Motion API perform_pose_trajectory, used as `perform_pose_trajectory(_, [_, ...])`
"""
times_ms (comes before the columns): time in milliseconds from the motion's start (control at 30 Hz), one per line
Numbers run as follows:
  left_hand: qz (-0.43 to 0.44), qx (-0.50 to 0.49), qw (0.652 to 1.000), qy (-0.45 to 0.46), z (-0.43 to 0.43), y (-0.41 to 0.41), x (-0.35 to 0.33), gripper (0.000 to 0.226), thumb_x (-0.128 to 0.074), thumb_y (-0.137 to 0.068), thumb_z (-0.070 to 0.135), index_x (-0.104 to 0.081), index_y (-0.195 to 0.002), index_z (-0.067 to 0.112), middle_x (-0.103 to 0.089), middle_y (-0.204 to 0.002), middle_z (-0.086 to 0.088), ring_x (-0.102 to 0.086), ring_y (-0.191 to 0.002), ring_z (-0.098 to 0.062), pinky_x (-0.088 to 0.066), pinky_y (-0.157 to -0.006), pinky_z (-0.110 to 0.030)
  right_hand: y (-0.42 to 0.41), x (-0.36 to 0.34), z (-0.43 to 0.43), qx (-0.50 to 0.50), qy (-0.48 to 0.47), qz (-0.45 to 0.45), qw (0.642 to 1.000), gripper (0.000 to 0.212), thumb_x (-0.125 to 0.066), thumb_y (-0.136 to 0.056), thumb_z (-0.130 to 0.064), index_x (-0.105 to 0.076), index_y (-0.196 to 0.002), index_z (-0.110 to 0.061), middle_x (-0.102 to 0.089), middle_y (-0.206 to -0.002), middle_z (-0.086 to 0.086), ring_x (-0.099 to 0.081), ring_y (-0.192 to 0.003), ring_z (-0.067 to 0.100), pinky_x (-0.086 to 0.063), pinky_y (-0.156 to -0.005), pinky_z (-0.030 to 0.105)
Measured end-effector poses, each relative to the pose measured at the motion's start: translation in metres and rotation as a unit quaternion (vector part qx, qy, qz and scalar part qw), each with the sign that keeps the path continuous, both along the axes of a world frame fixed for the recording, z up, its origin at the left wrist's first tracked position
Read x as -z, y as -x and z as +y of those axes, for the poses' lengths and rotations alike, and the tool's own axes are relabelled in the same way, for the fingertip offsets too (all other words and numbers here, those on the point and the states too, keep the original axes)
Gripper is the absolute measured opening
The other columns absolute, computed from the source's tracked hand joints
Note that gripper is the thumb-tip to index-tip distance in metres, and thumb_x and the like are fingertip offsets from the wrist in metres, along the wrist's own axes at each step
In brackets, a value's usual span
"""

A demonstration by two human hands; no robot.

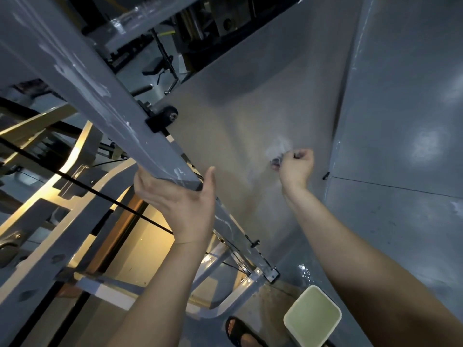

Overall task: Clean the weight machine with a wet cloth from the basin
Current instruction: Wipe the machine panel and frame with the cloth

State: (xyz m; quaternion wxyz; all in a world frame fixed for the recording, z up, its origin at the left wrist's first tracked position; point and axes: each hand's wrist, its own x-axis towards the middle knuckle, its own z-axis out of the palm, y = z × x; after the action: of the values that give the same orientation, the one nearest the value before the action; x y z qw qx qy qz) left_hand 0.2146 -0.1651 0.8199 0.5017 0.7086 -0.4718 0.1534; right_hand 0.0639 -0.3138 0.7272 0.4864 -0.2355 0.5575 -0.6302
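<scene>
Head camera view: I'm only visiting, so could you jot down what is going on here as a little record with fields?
Place: beside a grey weight machine
Left hand: holds a slanted grey beam from below, thumb on one side, fingers on the other
Right hand: grips a pale cloth, blurred, against a flat grey panel
Basin: pale, squarish, on the floor near a sandalled foot
Task stage: apparently wiping the panel

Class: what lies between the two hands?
Head view: only bare panel between the left hand on the beam and the right hand holding the cloth.
</scene>
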Motion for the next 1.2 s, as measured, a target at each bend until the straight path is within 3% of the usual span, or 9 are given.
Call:
perform_pose_trajectory(100, [-0.012,-0.013,1.0,0.003,-0.002,0.002,-0.002,0.111,-0.088,-0.079,0.04,-0.022,-0.144,-0.021,-0.028,-0.14,-0.04,-0.021,-0.133,-0.021,-0.007,-0.117,-0.009,-0.003,-0.043,-0.01,0.028,0.091,0.054,0.994,0.025,-0.053,-0.096,-0.011,-0.041,-0.08,-0.027,-0.051,-0.067,0.001,-0.067,-0.058,0.032,-0.06,-0.052,0.041])
perform_pose_trajectory(200, [-0.013,-0.011,1.0,0.0,-0.001,0.002,-0.003,0.111,-0.09,-0.077,0.038,-0.023,-0.143,-0.021,-0.029,-0.14,-0.04,-0.023,-0.132,-0.028,-0.006,-0.117,-0.008,-0.002,-0.014,-0.007,0.024,0.073,0.099,0.992,0.021,-0.055,-0.096,-0.02,-0.045,-0.084,-0.034,-0.054,-0.073,-0.01,-0.064,-0.064,0.026,-0.061,-0.064,0.047])
perform_pose_trajectory(300, [-0.016,-0.007,1.0,0.0,0.0,0.002,-0.003,0.111,-0.09,-0.077,0.038,-0.023,-0.144,-0.021,-0.028,-0.141,-0.04,-0.024,-0.133,-0.029,-0.008,-0.118,-0.011,0.01,0.023,0.001,0.004,-0.047,0.049,0.998,0.029,-0.042,-0.101,0.003,-0.039,-0.083,-0.02,-0.056,-0.079,0.012,-0.06,-0.042,0.007,-0.056,-0.046,0.026])
perform_pose_trajectory(367, [-0.013,-0.006,1.0,0.001,-0.001,0.001,-0.002,0.111,-0.09,-0.077,0.038,-0.023,-0.144,-0.02,-0.028,-0.142,-0.039,-0.024,-0.133,-0.03,-0.01,-0.119,-0.012,0.012,0.015,0.0,-0.008,-0.059,0.014,0.998,0.031,-0.042,-0.101,0.005,-0.038,-0.082,-0.019,-0.057,-0.078,0.018,-0.06,-0.04,0.007,-0.052,-0.041,0.023])
perform_pose_trajectory(600, [-0.009,-0.015,1.0,0.006,-0.004,0.001,0.0,0.109,-0.088,-0.077,0.039,-0.024,-0.144,-0.019,-0.028,-0.141,-0.037,-0.027,-0.133,-0.035,-0.014,-0.119,-0.017,0.005,-0.041,-0.017,0.005,0.112,0.117,0.987,0.022,-0.058,-0.097,-0.02,-0.048,-0.083,-0.034,-0.052,-0.073,-0.005,-0.066,-0.067,0.034,-0.062,-0.067,0.052])
perform_pose_trajectory(800, [-0.007,-0.011,1.0,0.008,-0.002,0.003,-0.003,0.109,-0.09,-0.076,0.036,-0.024,-0.144,-0.019,-0.028,-0.141,-0.038,-0.026,-0.133,-0.028,-0.015,-0.118,-0.015,0.01,0.018,0.0,-0.016,-0.072,0.004,0.997,0.029,-0.043,-0.101,0.005,-0.041,-0.082,-0.017,-0.057,-0.077,0.017,-0.061,-0.04,0.008,-0.052,-0.041,0.023])
perform_pose_trajectory(967, [-0.001,-0.016,1.0,0.008,-0.003,0.004,-0.002,0.109,-0.09,-0.075,0.035,-0.024,-0.144,-0.019,-0.028,-0.141,-0.038,-0.024,-0.134,-0.025,-0.011,-0.117,-0.01,-0.01,-0.048,-0.008,-0.004,0.124,0.079,0.989,0.02,-0.057,-0.096,-0.016,-0.049,-0.087,-0.032,-0.058,-0.079,0.003,-0.07,-0.069,0.031,-0.063,-0.068,0.047])
perform_pose_trajectory(1033, [-0.005,-0.016,1.0,0.004,-0.003,0.004,-0.002,0.109,-0.089,-0.076,0.036,-0.024,-0.144,-0.019,-0.029,-0.141,-0.038,-0.026,-0.134,-0.031,-0.011,-0.117,-0.01,-0.013,-0.049,-0.003,0.002,0.157,0.144,0.977,0.019,-0.06,-0.096,-0.023,-0.049,-0.085,-0.035,-0.057,-0.078,-0.009,-0.065,-0.075,0.023,-0.059,-0.075,0.042])
perform_pose_trajectory(1200, [-0.012,-0.012,1.0,0.007,-0.002,0.003,-0.004,0.109,-0.091,-0.075,0.034,-0.025,-0.143,-0.019,-0.029,-0.141,-0.039,-0.025,-0.133,-0.03,-0.01,-0.118,-0.01,-0.011,0.063,0.008,-0.023,-0.057,0.152,0.987,0.008,-0.051,-0.091,-0.024,-0.047,-0.085,-0.027,-0.066,-0.079,0.009,-0.07,-0.075,0.034,-0.059,-0.075,0.06])
